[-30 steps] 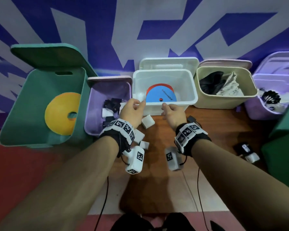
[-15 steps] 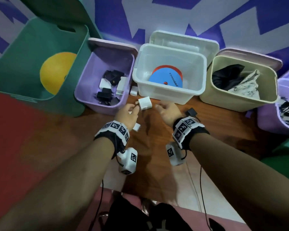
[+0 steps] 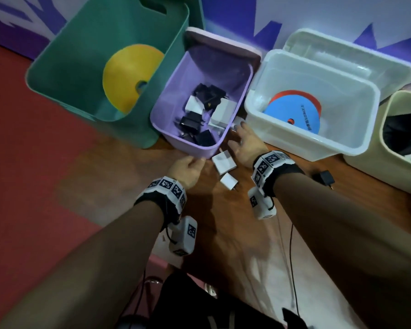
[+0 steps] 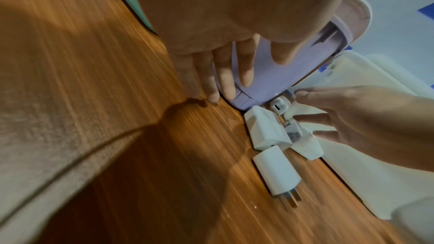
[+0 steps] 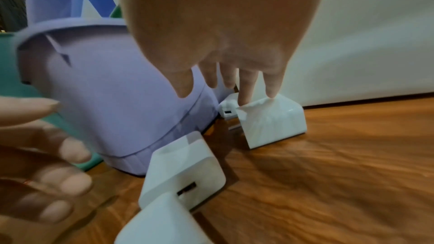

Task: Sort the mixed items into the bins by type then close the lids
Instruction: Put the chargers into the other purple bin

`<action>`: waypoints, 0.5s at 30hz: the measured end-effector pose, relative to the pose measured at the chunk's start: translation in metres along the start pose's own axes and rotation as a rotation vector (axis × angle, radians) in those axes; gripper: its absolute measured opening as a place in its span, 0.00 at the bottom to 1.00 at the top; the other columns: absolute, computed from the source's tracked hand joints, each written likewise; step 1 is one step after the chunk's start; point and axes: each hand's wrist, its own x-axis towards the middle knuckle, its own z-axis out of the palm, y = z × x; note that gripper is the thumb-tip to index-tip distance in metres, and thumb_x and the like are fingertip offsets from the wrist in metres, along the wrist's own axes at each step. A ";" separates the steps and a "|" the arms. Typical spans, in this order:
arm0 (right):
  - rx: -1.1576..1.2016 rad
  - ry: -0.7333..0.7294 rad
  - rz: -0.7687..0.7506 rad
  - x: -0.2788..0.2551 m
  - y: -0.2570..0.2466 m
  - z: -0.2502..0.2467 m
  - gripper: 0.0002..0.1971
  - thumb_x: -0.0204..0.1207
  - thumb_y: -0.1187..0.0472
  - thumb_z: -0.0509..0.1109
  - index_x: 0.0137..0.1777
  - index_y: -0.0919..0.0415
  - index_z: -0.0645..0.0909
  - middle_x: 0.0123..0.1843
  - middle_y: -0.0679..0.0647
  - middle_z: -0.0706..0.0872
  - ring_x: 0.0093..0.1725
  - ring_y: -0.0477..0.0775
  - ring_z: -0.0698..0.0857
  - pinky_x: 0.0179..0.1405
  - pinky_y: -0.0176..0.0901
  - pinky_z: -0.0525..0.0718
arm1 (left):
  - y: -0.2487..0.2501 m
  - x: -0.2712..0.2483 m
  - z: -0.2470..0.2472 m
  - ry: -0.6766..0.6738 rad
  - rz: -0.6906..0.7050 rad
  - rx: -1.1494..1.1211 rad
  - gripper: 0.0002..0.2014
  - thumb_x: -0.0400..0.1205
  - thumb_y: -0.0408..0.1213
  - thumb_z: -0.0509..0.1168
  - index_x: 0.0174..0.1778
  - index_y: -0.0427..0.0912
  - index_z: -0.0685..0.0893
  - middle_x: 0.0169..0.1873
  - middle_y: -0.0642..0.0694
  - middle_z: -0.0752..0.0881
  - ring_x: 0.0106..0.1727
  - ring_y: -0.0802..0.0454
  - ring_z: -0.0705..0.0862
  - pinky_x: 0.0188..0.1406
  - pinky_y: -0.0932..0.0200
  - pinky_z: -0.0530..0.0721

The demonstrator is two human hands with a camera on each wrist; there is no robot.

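Observation:
Several white chargers lie on the wooden floor between the purple bin and the clear white bin. Two show in the head view, a large one and a smaller one. My right hand reaches down with straight fingers whose tips touch the top of a white charger, with a small one behind it. My left hand holds nothing, and its straight fingers sit at the purple bin's lower front corner. Black and white chargers fill the purple bin.
A green bin on the left holds a yellow disc. The clear bin holds a blue disc. A beige bin stands at the right. One black charger lies on the floor by my right forearm.
Both hands have dropped to the floor at the purple bin's corner. My view has tilted down and left. The white charger by my left thumb now lies on the floor.

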 end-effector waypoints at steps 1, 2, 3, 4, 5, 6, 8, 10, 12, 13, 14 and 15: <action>-0.007 0.008 -0.002 0.006 0.000 0.002 0.30 0.83 0.54 0.60 0.84 0.55 0.56 0.86 0.52 0.52 0.84 0.56 0.57 0.81 0.45 0.56 | -0.002 0.003 -0.001 -0.004 -0.005 -0.008 0.21 0.84 0.50 0.60 0.60 0.37 0.86 0.58 0.40 0.87 0.61 0.41 0.83 0.62 0.56 0.76; -0.011 0.019 -0.008 0.013 -0.001 0.004 0.31 0.83 0.54 0.61 0.84 0.54 0.55 0.86 0.52 0.53 0.84 0.55 0.58 0.82 0.46 0.57 | -0.004 0.006 -0.004 -0.008 -0.013 -0.010 0.20 0.84 0.50 0.60 0.59 0.37 0.86 0.57 0.41 0.88 0.60 0.41 0.83 0.61 0.56 0.76; -0.014 0.033 -0.014 0.019 -0.002 0.006 0.31 0.82 0.54 0.62 0.84 0.53 0.55 0.85 0.52 0.56 0.83 0.56 0.60 0.82 0.48 0.59 | -0.006 0.009 -0.005 -0.008 -0.013 -0.010 0.20 0.84 0.51 0.60 0.57 0.38 0.87 0.56 0.41 0.88 0.59 0.42 0.83 0.61 0.56 0.76; -0.016 0.044 -0.009 0.023 -0.003 0.008 0.31 0.82 0.53 0.62 0.83 0.51 0.56 0.85 0.52 0.59 0.81 0.58 0.63 0.80 0.52 0.63 | -0.008 0.012 -0.006 -0.010 -0.015 -0.010 0.20 0.84 0.51 0.60 0.56 0.38 0.87 0.55 0.41 0.88 0.59 0.42 0.83 0.61 0.55 0.77; -0.025 0.051 0.000 0.026 -0.003 0.010 0.30 0.81 0.52 0.62 0.82 0.49 0.58 0.84 0.52 0.61 0.79 0.59 0.67 0.78 0.55 0.67 | -0.009 0.015 -0.006 -0.013 -0.017 -0.012 0.20 0.84 0.52 0.60 0.56 0.39 0.87 0.55 0.42 0.88 0.59 0.42 0.84 0.63 0.54 0.77; -0.048 0.049 0.018 0.028 -0.003 0.011 0.30 0.81 0.50 0.62 0.82 0.48 0.58 0.83 0.50 0.62 0.78 0.59 0.68 0.77 0.57 0.68 | -0.010 0.016 -0.007 -0.017 -0.020 -0.015 0.20 0.84 0.52 0.60 0.57 0.40 0.87 0.55 0.42 0.88 0.59 0.43 0.83 0.64 0.54 0.77; -0.122 0.031 0.041 0.028 -0.001 0.014 0.32 0.81 0.48 0.61 0.83 0.46 0.54 0.85 0.47 0.56 0.80 0.57 0.66 0.77 0.57 0.66 | -0.010 0.019 -0.008 -0.023 -0.010 -0.002 0.19 0.84 0.51 0.60 0.57 0.40 0.87 0.56 0.43 0.88 0.59 0.44 0.83 0.62 0.56 0.77; -0.159 0.022 0.045 0.024 0.003 0.016 0.33 0.81 0.48 0.60 0.83 0.47 0.52 0.86 0.45 0.51 0.81 0.56 0.64 0.79 0.56 0.63 | -0.011 0.019 -0.007 -0.041 0.009 0.024 0.19 0.85 0.51 0.59 0.59 0.42 0.87 0.57 0.44 0.88 0.60 0.45 0.83 0.61 0.57 0.76; -0.136 0.009 0.048 0.015 0.008 0.017 0.31 0.81 0.49 0.60 0.83 0.48 0.55 0.86 0.44 0.51 0.79 0.58 0.67 0.80 0.56 0.59 | -0.007 0.018 -0.005 -0.075 0.027 0.063 0.19 0.85 0.52 0.58 0.61 0.44 0.86 0.58 0.45 0.87 0.61 0.44 0.82 0.63 0.56 0.76; -0.124 0.003 0.046 0.010 0.010 0.018 0.30 0.81 0.50 0.59 0.82 0.48 0.56 0.86 0.43 0.51 0.78 0.58 0.68 0.80 0.57 0.58 | -0.005 0.017 -0.003 -0.095 0.037 0.094 0.20 0.85 0.53 0.58 0.61 0.44 0.85 0.59 0.44 0.87 0.62 0.43 0.82 0.64 0.55 0.76; -0.115 -0.003 0.052 0.003 0.014 0.019 0.31 0.81 0.50 0.59 0.83 0.48 0.55 0.86 0.43 0.51 0.78 0.59 0.68 0.81 0.57 0.56 | -0.002 0.016 0.001 -0.117 0.048 0.121 0.20 0.85 0.53 0.57 0.61 0.43 0.85 0.58 0.44 0.87 0.61 0.43 0.82 0.62 0.56 0.76; -0.112 -0.005 0.058 -0.003 0.016 0.019 0.31 0.81 0.51 0.59 0.83 0.48 0.54 0.86 0.44 0.53 0.78 0.60 0.69 0.81 0.58 0.56 | 0.000 0.016 0.004 -0.128 0.056 0.133 0.19 0.85 0.52 0.58 0.60 0.43 0.85 0.57 0.43 0.87 0.60 0.43 0.82 0.59 0.57 0.75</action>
